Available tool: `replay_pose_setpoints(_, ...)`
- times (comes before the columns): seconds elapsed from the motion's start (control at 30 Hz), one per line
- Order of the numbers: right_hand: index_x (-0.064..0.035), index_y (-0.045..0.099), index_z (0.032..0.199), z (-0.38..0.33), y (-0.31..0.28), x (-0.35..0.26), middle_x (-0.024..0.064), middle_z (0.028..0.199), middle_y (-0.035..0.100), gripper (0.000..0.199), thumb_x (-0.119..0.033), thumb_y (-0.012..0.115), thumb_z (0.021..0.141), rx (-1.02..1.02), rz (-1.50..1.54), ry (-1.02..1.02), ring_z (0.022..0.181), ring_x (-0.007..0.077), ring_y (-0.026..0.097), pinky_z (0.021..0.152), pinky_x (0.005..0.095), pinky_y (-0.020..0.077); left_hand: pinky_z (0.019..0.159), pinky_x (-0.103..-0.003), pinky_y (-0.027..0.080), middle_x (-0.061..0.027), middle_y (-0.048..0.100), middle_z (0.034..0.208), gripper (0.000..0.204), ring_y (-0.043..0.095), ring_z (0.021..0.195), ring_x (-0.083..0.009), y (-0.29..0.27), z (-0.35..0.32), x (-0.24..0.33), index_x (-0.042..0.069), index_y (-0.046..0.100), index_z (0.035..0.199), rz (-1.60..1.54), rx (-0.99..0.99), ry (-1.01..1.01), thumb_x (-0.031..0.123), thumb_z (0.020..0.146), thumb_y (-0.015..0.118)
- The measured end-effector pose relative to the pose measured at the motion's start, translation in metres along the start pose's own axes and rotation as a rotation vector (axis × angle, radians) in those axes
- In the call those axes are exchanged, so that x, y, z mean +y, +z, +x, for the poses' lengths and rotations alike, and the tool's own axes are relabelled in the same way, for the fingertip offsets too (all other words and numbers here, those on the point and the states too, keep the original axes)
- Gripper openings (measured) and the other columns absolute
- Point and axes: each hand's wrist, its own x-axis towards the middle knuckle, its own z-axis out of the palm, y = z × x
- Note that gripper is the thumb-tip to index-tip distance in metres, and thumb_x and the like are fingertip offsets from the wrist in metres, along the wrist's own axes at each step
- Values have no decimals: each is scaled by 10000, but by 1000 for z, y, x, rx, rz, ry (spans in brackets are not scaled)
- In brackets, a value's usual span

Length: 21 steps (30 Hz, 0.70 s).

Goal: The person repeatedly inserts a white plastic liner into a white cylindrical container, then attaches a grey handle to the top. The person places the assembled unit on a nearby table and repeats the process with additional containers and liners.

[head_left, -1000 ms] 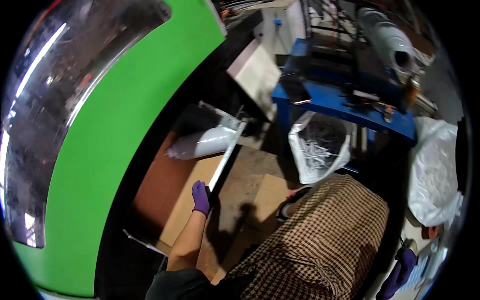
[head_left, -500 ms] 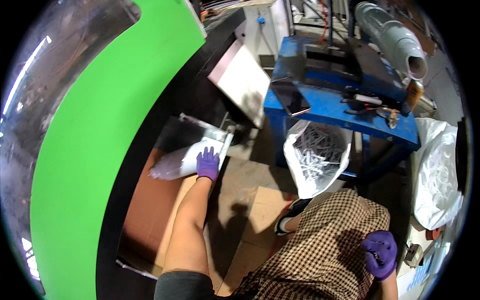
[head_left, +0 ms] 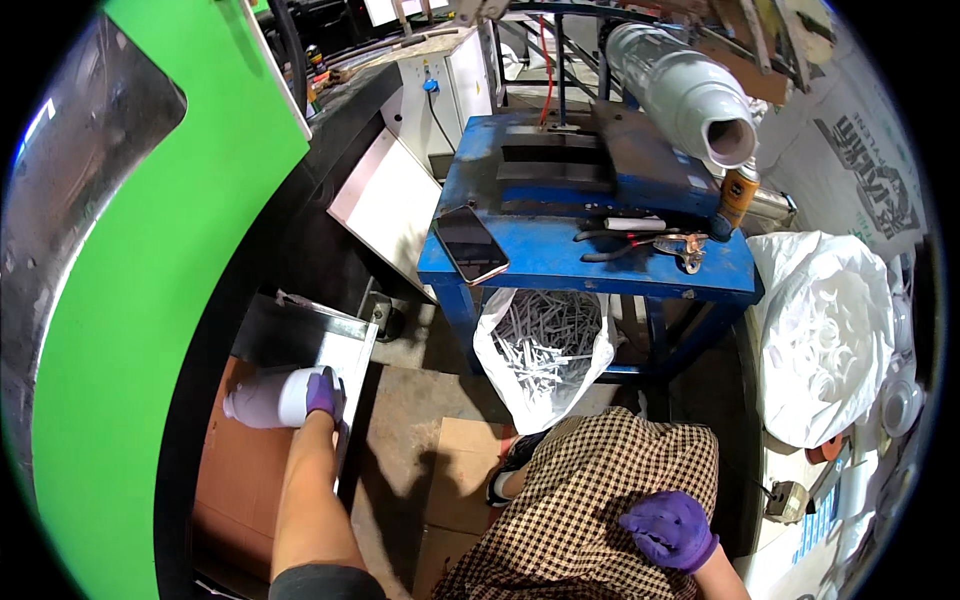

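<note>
My left hand (head_left: 321, 394), in a purple glove, grips the right end of a white, bottle-shaped plastic piece (head_left: 266, 398). The piece lies on its side over the brown cardboard (head_left: 240, 465) in the machine's open bay, its narrow end to the left. A metal ledge (head_left: 352, 352) runs beside that hand. Over the checked apron (head_left: 590, 480) hangs my right hand (head_left: 665, 530), also gloved in purple. Its fingers are curled together, and whatever may be inside them is hidden.
A blue bench (head_left: 560, 255) bears a phone (head_left: 470, 243), pliers (head_left: 625, 243) and a spray can (head_left: 737, 192). Below it stands a white sack (head_left: 545, 405) of plastic strips. Another sack (head_left: 825, 340) holds white rings. Stacked white plastic pieces (head_left: 690, 95) lie behind. The green machine panel (head_left: 120, 300) borders the left.
My left hand has gone from lying spread on the white piece to gripping its right end. My right hand has come inward over the apron. The view has swung to the right.
</note>
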Motion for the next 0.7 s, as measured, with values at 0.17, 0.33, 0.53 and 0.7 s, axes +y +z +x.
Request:
replay_pose_setpoints(0.17,-95,710,1153,-2,6,1,90,1031,724,376,-43,767,786,88,93,-32,836,254,713,693,355,576,948,-469,424,-185,679,1074,318,591,1068,-370,-68,-52,-34,10,720,987,483,332,244,298,858,685)
replay_pose_setpoints(0.33,-86,729,1124,4,9,-8,86,1058,734,298,-49,751,830,223,150,-33,873,229,712,724,343,576,832,-462,400,-49,622,887,218,552,939,-317,-219,-191,1,209,742,788,313,613,502,355,669,852)
replay_pose_setpoints(0.53,-10,659,1283,9,29,-27,117,1116,694,334,-169,652,989,244,686,614,992,166,654,885,310,529,829,-439,407,-24,548,833,322,519,905,-279,-309,-355,51,148,698,846,-110,946,717,196,605,906)
replay_pose_setpoints(0.7,-8,511,1427,8,56,-3,140,1396,511,401,-136,542,1049,190,783,292,1189,208,576,1009,333,495,849,-401,544,-93,668,1135,717,613,1073,-252,-230,-376,18,-21,568,1348,-1335,569,404,189,751,904)
